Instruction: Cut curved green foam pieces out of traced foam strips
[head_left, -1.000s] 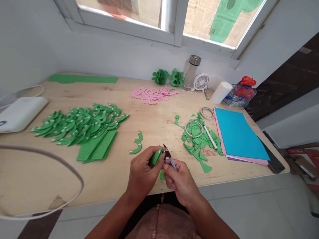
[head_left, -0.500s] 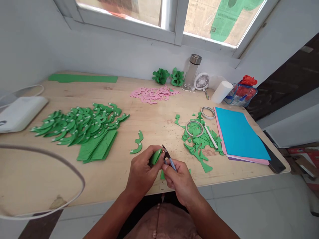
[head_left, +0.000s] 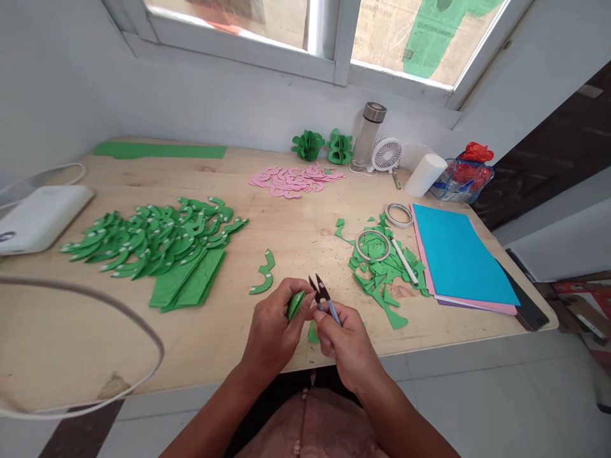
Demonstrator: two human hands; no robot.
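My left hand (head_left: 274, 327) is closed around a folded piece of green paper (head_left: 294, 305), whose edge shows between thumb and fingers. My right hand (head_left: 346, 343) grips small thread snips (head_left: 329, 307) with light blue handles. Their dark blades stand apart, points away from me, just right of the left fingertips. A wavy green paper cutout (head_left: 263, 273) with white tabs lies on the table beyond my left hand. Under the hands a green scrap (head_left: 312, 332) is partly hidden.
Left are piled green cutouts (head_left: 167, 238) and folded green sheets (head_left: 188, 283). Pink cutouts (head_left: 296, 180) lie at the back. To the right are green scraps (head_left: 382, 267) with a tape roll (head_left: 373, 246), a white pen (head_left: 404, 261) and blue paper (head_left: 463, 254). A white cable (head_left: 153, 331) loops front left.
The snips' blades have spread apart and come away from the green paper's edge. The paper has tilted and sunk slightly lower in my left hand.
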